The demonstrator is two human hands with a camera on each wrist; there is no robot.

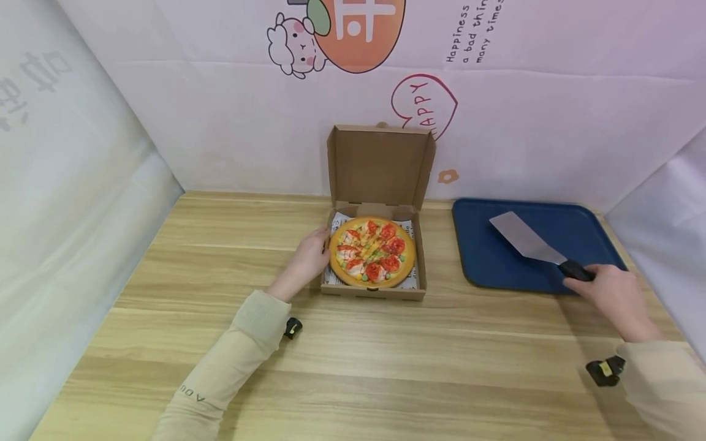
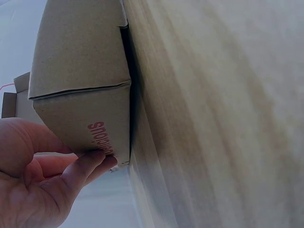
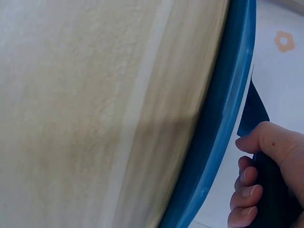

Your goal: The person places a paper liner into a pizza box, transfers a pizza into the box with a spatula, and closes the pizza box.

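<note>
An open cardboard pizza box (image 1: 382,168) stands on the table with its lid raised. Inside it, on printed paper, lies a round pizza (image 1: 372,252) topped with red and white pieces. My left hand (image 1: 310,256) grips the left wall of the box, bent fingers on its outer face beside red lettering in the left wrist view. Over on the right, my right hand (image 1: 612,295) holds a spatula by its black handle (image 3: 273,190). The spatula's flat metal blade (image 1: 524,236) points left and overlaps the blue tray (image 1: 480,269) in the head view.
Wood-grain table (image 1: 353,367) spreads under everything. A printed white cloth (image 1: 242,128) hangs behind the box and tray, and further cloth (image 1: 66,184) closes off the left side. Black wrist devices sit at both sleeves.
</note>
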